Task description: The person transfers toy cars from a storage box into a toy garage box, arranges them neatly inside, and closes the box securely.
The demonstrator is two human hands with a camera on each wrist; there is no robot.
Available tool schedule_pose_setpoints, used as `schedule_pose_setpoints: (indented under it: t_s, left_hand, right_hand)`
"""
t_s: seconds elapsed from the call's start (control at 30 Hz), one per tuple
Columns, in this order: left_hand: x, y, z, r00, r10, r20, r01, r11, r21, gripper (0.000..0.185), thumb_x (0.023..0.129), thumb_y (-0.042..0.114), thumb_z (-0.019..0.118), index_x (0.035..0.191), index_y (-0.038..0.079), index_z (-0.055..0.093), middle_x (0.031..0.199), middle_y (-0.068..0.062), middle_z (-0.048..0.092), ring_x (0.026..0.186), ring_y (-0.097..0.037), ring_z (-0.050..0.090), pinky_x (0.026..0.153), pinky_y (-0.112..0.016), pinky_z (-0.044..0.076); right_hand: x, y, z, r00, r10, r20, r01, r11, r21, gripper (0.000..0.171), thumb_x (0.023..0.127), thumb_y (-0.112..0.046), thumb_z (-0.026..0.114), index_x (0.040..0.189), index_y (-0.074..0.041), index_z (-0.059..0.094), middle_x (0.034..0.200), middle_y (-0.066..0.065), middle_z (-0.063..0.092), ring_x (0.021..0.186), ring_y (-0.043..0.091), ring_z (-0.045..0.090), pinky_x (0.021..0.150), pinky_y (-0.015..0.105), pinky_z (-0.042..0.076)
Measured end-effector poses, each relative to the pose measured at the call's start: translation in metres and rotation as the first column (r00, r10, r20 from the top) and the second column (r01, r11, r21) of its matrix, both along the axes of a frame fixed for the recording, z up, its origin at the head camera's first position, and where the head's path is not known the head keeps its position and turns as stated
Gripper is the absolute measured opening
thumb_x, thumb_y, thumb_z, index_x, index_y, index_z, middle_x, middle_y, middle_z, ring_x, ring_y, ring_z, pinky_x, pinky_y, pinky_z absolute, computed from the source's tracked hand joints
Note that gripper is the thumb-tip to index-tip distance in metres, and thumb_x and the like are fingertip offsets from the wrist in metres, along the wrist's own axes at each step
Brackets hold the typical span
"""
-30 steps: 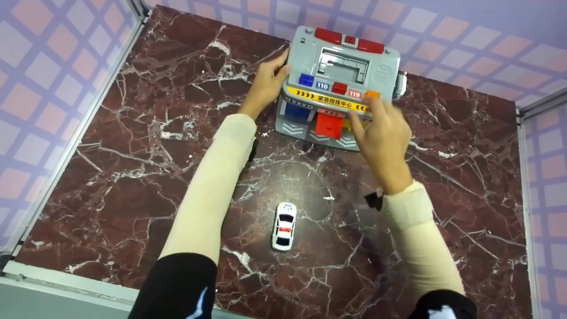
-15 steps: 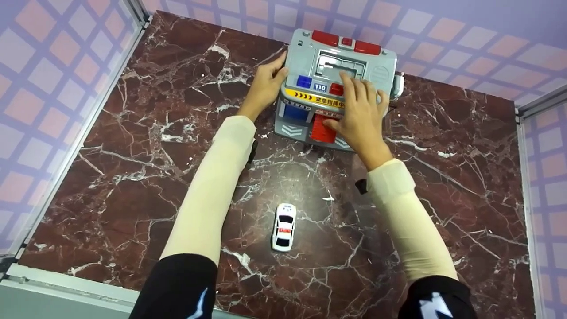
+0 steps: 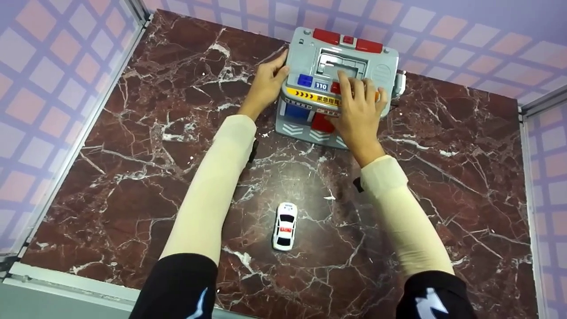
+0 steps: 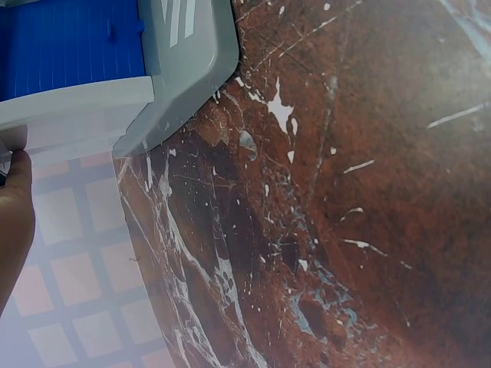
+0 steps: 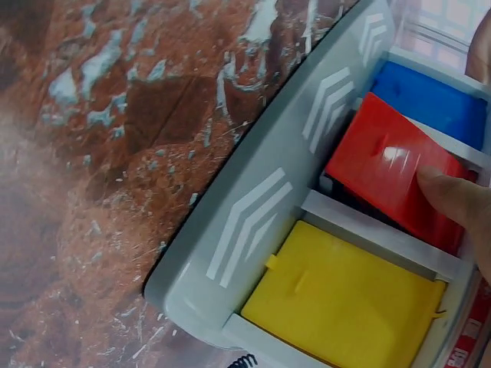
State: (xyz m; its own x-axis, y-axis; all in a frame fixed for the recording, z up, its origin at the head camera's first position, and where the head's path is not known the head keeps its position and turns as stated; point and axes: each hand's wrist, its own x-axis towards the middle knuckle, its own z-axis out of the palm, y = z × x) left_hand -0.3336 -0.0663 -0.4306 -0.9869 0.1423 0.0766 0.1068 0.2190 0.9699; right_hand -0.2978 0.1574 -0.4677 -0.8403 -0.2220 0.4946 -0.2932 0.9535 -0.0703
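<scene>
We are working at the grey toy station (image 3: 341, 66), which is standing at the far edge of the marble counter (image 3: 133, 177), close to the checked back wall (image 3: 443, 31). A second ago our right hand (image 3: 359, 117) was hovering in front of the garage with its fingers apart and the red door (image 5: 399, 172) was tipped open; now that hand is lying across the front of the toy, fingers reaching over the roof buttons and the thumb (image 5: 453, 195) pressing on the red door, which is sitting nearly flush between the blue door (image 5: 430, 103) and the yellow door (image 5: 345, 295). We are reading this as the door being pushed shut, or almost so. The right grip is wrapping the front of the station with curled fingers and thumb. Our left hand (image 3: 265, 84) is staying where it was, bracing the left side of the station; its fingers are curving against the wall, and the left wrist view is showing only one fingertip (image 4: 15, 207) beside the grey base, so how firmly it is holding we cannot tell. The white police car (image 3: 284, 226) is sitting untouched on the counter, well apart from the station, between our two forearms. Nothing is lying between the car and the doors except bare marble.
</scene>
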Motion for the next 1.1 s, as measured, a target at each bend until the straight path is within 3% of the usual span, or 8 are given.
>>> schedule_pose_setpoints:
  t_s: [0.27,0.47,0.73,1.0,1.1]
  left_hand:
    - [-0.0037,0.0002,-0.0024,0.999,-0.02,-0.043,0.021,0.999,0.031,0.044,0.096,0.003,0.044,0.139,-0.003,0.034,0.143,-0.015,0.038,0.125,-0.012,0.044,0.101,-0.011,0.035]
    - [-0.0042,0.0005,-0.0014,1.0,-0.003,-0.025,0.004,0.999,0.034,0.045,0.096,0.003,0.045,0.139,-0.002,0.035,0.144,-0.014,0.037,0.127,-0.011,0.042,0.101,-0.01,0.033]
    - [-0.0044,0.0004,-0.0036,0.999,0.01,0.049,-0.011,1.0,0.011,0.047,0.096,0.006,0.047,0.141,0.003,0.034,0.145,-0.007,0.036,0.128,-0.007,0.04,0.103,-0.01,0.03]
    - [-0.0007,0.0002,0.0,1.0,0.008,-0.008,-0.008,1.0,0.008,0.045,0.096,0.003,0.045,0.139,-0.001,0.034,0.144,-0.013,0.036,0.129,-0.012,0.04,0.103,-0.01,0.031]
    - [-0.0034,0.0005,-0.0035,1.0,0.008,0.002,-0.008,1.0,0.007,0.045,0.096,0.003,0.045,0.139,0.0,0.034,0.145,-0.011,0.036,0.129,-0.01,0.039,0.103,-0.009,0.031]
  right_hand:
    - [-0.0036,0.0031,-0.0028,0.99,0.015,-0.137,-0.01,0.999,0.037,0.094,0.058,-0.051,0.082,0.138,-0.025,0.04,0.12,0.004,0.055,0.115,0.031,0.042,0.099,0.049,0.021]
    - [-0.0051,0.0034,-0.0036,0.989,0.029,-0.142,-0.023,0.999,0.045,0.094,0.059,-0.051,0.082,0.139,-0.025,0.039,0.121,0.005,0.055,0.115,0.031,0.042,0.1,0.049,0.02]
    - [-0.0021,0.0017,-0.0086,0.992,0.013,-0.125,-0.007,0.998,0.054,0.094,0.062,-0.05,0.081,0.14,-0.026,0.037,0.122,0.007,0.055,0.118,0.033,0.042,0.105,0.049,0.018]
    - [-0.0048,0.0005,-0.0099,0.984,0.029,-0.173,-0.019,0.998,0.061,0.089,0.062,-0.042,0.083,0.138,-0.023,0.04,0.119,0.008,0.056,0.115,0.033,0.043,0.102,0.048,0.021]
    - [-0.0049,-0.0001,-0.0101,0.981,0.03,-0.19,-0.019,0.998,0.06,0.085,0.064,-0.035,0.082,0.137,-0.023,0.041,0.117,0.008,0.056,0.114,0.032,0.043,0.101,0.048,0.022]
